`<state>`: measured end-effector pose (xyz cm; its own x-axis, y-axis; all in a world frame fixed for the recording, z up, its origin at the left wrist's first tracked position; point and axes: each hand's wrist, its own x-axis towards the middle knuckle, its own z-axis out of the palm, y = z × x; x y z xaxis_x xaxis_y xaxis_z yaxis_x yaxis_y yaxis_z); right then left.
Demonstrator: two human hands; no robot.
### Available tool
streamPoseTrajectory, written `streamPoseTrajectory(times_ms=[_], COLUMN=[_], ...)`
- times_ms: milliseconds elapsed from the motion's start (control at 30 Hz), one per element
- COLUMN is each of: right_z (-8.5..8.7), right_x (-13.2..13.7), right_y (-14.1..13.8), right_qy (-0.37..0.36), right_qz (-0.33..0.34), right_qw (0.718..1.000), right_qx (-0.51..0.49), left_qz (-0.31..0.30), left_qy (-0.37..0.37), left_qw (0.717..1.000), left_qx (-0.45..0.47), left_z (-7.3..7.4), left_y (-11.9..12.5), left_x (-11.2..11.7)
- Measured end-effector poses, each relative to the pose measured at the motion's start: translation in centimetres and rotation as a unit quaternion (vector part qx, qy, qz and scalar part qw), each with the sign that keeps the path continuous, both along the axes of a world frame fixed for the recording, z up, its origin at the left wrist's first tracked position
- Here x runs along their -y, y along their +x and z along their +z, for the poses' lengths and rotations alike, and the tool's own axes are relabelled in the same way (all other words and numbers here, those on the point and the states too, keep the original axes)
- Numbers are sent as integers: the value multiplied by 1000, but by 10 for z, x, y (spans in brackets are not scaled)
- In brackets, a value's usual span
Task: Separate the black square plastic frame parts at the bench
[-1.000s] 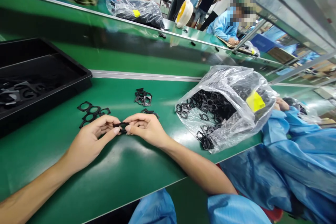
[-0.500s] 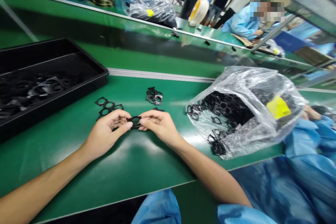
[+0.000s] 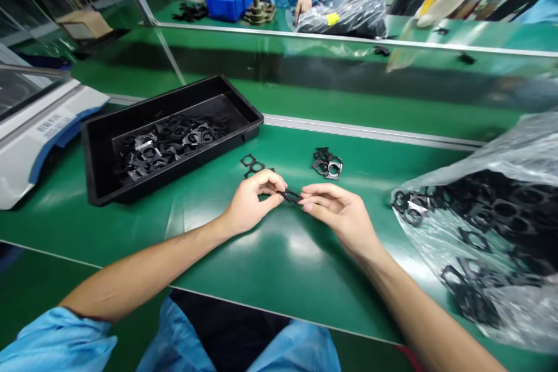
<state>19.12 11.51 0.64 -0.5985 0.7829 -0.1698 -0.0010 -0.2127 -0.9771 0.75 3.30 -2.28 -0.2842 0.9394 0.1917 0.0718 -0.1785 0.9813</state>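
Between my hands, above the green tabletop, is a thin black frame-like part with a round hole (image 3: 291, 196). My left hand (image 3: 253, 200) pinches its left end between thumb and fingers. My right hand (image 3: 342, 212) has its thumb and fingertips closed at the right end. Just beyond my left hand lie several similar black parts (image 3: 257, 167), partly hidden by its fingers. A small pile of such parts (image 3: 322, 164) lies farther back, beyond my right hand.
On the left a black tray (image 3: 174, 180) holds many black parts, beside a white and blue machine (image 3: 52, 122). An open clear plastic bag (image 3: 492, 151) of black parts lies at right. Behind a low partition, a co-worker's hand (image 3: 304, 3) is near another bag (image 3: 349, 9).
My view has turned left, bringing the whole tray and the machine into sight. The part stays between my hands and is now tilted. The neighbour's blue sleeve at right is out of view.
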Motion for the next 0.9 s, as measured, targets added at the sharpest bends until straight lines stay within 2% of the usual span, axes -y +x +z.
streamPoseTrajectory(times_ms=[200, 500, 600, 667, 767, 833, 900], right_z=[1, 4, 6, 9, 12, 13, 15], right_x=[1, 3, 1, -6, -23, -35, -43], right_y=[0, -3, 0, 4, 12, 15, 19], right_qy=[3, 3, 30, 80, 174, 219, 274], right_qz=[9, 28, 24, -9, -105, -118, -100], right_qw=[1000, 1000, 999, 996, 974, 961, 945], right_qx=[-10, 1, 13, 40, 98, 122, 147], left_qz=[-5, -32, -29, -1, 92, 162, 209], left_qy=[7, -27, -36, -32, 7, 30, 39], left_qw=[1000, 998, 997, 995, 981, 961, 942], left_qx=[7, 37, 62, 95, 170, 220, 258], left_z=[-2, -4, -3, 4, 24, 39, 49], left_y=[0, 1, 4, 0, -23, -45, -61], left_x=[0, 0, -2, -6, -15, -19, -21])
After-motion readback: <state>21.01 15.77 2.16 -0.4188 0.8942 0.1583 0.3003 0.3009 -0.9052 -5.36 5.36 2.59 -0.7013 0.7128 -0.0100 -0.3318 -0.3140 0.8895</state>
